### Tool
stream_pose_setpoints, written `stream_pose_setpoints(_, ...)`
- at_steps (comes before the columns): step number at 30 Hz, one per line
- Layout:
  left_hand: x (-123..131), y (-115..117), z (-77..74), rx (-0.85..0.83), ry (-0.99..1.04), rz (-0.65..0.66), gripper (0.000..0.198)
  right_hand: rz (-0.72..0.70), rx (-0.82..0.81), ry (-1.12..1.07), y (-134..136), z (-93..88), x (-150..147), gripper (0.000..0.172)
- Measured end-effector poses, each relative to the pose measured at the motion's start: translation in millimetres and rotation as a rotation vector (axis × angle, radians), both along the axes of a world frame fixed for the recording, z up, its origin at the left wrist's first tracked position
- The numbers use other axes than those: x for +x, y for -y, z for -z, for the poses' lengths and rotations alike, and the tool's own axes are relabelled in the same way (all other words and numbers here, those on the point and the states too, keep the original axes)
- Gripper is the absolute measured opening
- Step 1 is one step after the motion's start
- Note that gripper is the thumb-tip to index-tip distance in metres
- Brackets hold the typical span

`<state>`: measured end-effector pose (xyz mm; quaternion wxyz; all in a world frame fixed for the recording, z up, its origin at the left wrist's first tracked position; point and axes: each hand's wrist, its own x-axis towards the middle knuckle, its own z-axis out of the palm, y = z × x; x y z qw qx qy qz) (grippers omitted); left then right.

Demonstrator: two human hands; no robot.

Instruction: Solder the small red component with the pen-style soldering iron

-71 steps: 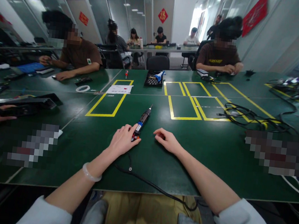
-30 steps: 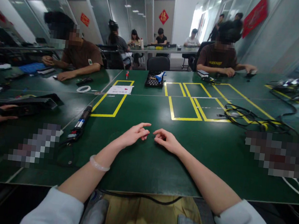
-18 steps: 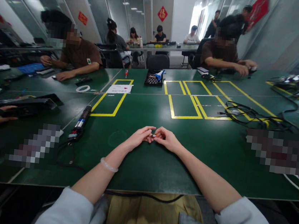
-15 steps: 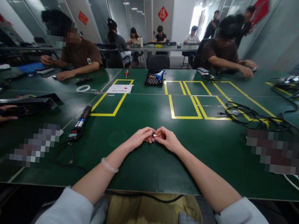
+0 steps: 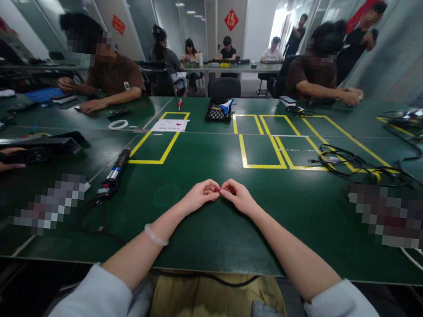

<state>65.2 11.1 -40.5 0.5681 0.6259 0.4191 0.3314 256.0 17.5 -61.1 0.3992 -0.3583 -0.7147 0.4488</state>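
My left hand (image 5: 202,196) and my right hand (image 5: 238,196) meet fingertip to fingertip just over the green table (image 5: 201,244), in front of my body. Between their pinched fingers is a tiny red piece (image 5: 218,191), mostly covered, so its kind cannot be made out. Both hands are closed on it. A pale bracelet (image 5: 156,235) circles my left wrist.
Yellow tape rectangles (image 5: 264,167) mark the table ahead. A black tray (image 5: 217,117) stands at the far side. To my left lies a cylindrical device with wires (image 5: 116,170); to my right, coiled black cables (image 5: 343,156). Co-workers sit across the table and at my left.
Between my fingertips a small red piece shows where white and orange-red bits showed before. My fingers have shifted slightly; my arms stay almost in place. A standing person at the back right has moved.
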Motion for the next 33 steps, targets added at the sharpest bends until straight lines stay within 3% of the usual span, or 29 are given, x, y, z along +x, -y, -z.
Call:
stream_pose_setpoints(19,-1.2,-2.7,6.3,0.011,0.005,-0.021,0.032,0.043,0.134,0.090,0.0,2.5,1.3,0.016)
stream_pose_setpoints(23,-12.1,-5.2,-2.0,0.004,-0.077,0.007,0.037,0.055,0.112,0.104,0.6,0.8,2.3,0.016)
stream_pose_setpoints(26,-41.2,-9.9,-15.5,0.082,-0.263,-0.003,0.042,0.044,0.093,0.115,1.7,-2.0,2.5,0.015)
stream_pose_setpoints(28,-73.1,-14.0,-23.2,0.202,-0.446,-0.076,0.044,0.035,0.077,0.120,2.8,-4.5,2.1,0.016)
stream_pose_setpoints(33,-176.1,-13.9,-32.2,0.510,-1.096,-0.490,0.055,0.025,0.052,0.120,4.7,-8.4,0.2,0.015)
